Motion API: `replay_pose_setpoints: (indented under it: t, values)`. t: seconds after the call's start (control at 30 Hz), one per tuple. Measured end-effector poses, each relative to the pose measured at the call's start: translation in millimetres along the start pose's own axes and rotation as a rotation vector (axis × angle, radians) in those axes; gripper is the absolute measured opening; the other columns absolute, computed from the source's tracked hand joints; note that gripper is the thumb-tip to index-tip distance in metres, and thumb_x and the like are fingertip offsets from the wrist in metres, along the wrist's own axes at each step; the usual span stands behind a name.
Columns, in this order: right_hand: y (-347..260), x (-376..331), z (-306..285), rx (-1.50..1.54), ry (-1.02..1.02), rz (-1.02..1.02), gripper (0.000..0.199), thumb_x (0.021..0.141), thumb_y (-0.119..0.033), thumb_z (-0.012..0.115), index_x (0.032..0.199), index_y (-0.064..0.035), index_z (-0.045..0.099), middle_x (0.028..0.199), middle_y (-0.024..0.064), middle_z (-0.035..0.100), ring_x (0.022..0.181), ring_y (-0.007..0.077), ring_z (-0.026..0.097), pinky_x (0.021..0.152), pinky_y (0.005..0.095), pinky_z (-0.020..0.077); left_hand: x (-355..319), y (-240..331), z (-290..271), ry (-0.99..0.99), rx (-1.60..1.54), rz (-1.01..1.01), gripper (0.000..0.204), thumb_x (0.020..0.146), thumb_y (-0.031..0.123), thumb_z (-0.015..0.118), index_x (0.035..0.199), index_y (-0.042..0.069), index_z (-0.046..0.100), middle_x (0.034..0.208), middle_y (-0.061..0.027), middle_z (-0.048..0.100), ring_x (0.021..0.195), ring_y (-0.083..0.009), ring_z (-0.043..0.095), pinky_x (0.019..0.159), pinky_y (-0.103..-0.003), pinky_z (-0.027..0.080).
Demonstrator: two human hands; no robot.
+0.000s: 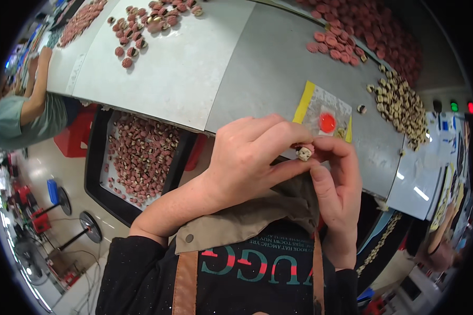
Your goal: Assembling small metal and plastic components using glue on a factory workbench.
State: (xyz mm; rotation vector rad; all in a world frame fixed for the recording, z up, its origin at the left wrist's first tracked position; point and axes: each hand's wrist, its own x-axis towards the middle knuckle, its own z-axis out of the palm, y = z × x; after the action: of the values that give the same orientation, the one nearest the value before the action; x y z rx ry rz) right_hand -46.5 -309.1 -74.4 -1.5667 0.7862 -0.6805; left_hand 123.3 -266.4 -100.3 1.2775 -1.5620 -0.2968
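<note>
Hands, two: left hand (249,149) and right hand (335,181), both bare, as are the forearms.
Top, one: black (241,299), below the grip; large block lettering in green and pinkish red, smaller green lines nearer the grip.
Sleeves, two: black; left sleeve (126,275) pale-specked, low and left of the grip; right sleeve (345,287) below it.
Cloth flap, one: taupe (236,226), just below the grip; dark round snap (189,238) at its left corner.
Straps, two: brown, leather-like; left strap (185,283), right strap (318,273), running down from the flap.
</note>
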Motion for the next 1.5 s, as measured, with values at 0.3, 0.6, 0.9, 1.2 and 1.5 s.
replay_pose_setpoints:
  t: [0.3, 0.6, 0.9, 1.2, 1.5]
  values:
    - [13.1, -17.2, -13.7, 0.651, -0.143, 0.407, 0.028, 0.089, -0.006, 0.054, 0.115, -0.0013, 0.047, 0.105, 0.004, 0.056, 0.098, 0.0097, 0.053, 0.088, 0.0251, 0.0426, -6.6, 14.7, -2.1, -0.34, -0.106, -0.092, 0.039, 0.063, 0.011, 0.08, 0.1, 0.01, 0.067, 0.075, 0.0003, 0.061, 0.059, -0.011, 0.055, 0.052, -0.024, 0.045]
    - [14.2, -25.8, -13.9, 0.612, -0.109, 0.37, 0.026, 0.088, -0.005, 0.054, 0.113, -0.0023, 0.047, 0.102, 0.0023, 0.054, 0.099, 0.0091, 0.054, 0.089, 0.0251, 0.0429, -18.5, 19.2, 6.9, -0.357, -0.311, -0.223, 0.028, 0.081, 0.012, 0.065, 0.109, 0.007, 0.063, 0.077, -0.0025, 0.059, 0.06, -0.0127, 0.049, 0.056, -0.024, 0.041]
    - [3.1, -20.5, -8.3, 0.483, -0.171, 0.336, 0.028, 0.086, -0.001, 0.046, 0.114, -0.0008, 0.043, 0.106, 0.0044, 0.05, 0.101, 0.0099, 0.05, 0.09, 0.0251, 0.0408, -27.0, 15.1, 16.5, -0.219, -0.196, -0.079, 0.026, 0.082, 0.007, 0.063, 0.108, 0.006, 0.063, 0.078, -0.0039, 0.06, 0.06, -0.0156, 0.052, 0.053, -0.027, 0.043]
    - [-0.4, -18.4, -1.0, 0.383, -0.204, 0.24, 0.027, 0.087, 0.0, 0.044, 0.114, 0.0001, 0.042, 0.105, 0.0048, 0.049, 0.098, 0.0098, 0.048, 0.089, 0.0262, 0.0405, -28.8, 13.4, 14.1, -0.134, -0.176, -0.02, 0.022, 0.084, 0.009, 0.062, 0.105, 0.005, 0.065, 0.074, -0.0039, 0.058, 0.061, -0.0153, 0.052, 0.053, -0.027, 0.043]
    - [-4.7, -15.1, 0.1, 0.208, -0.219, 0.177, 0.029, 0.08, 0.005, 0.039, 0.108, -0.0002, 0.042, 0.099, 0.0048, 0.048, 0.089, 0.0095, 0.046, 0.083, 0.0236, 0.0399, -36.0, 9.8, 16.8, -0.112, 0.007, 0.054, 0.023, 0.076, 0.013, 0.067, 0.099, 0.01, 0.067, 0.065, -0.0001, 0.048, 0.055, -0.0139, 0.045, 0.049, -0.028, 0.033]
